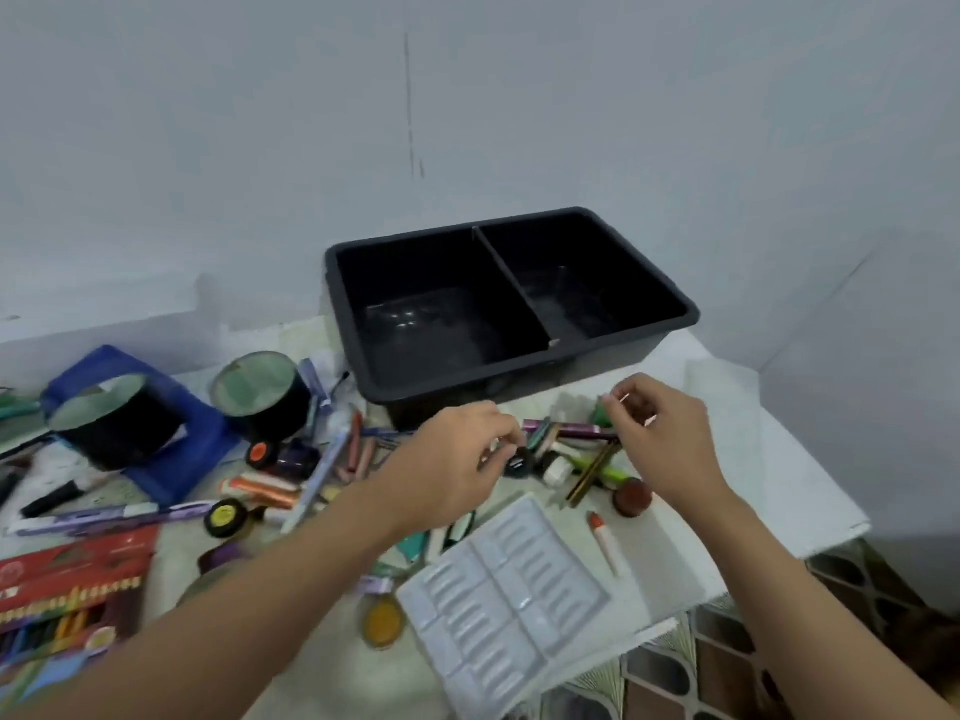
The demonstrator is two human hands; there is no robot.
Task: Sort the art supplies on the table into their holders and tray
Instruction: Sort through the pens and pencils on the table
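1. Head view: both hands hover over a heap of loose supplies lying in front of the black two-part tray at the table's far edge.
2. Left hand has its fingers curled down onto a small black jar; whether it grips the jar, I cannot tell.
3. Right hand is loosely curled, holding nothing visible.
4. Two black round holders stand toward the far left corner.
5. White moulded insert lies at the near edge.
6. Red pencil box sits near-left.
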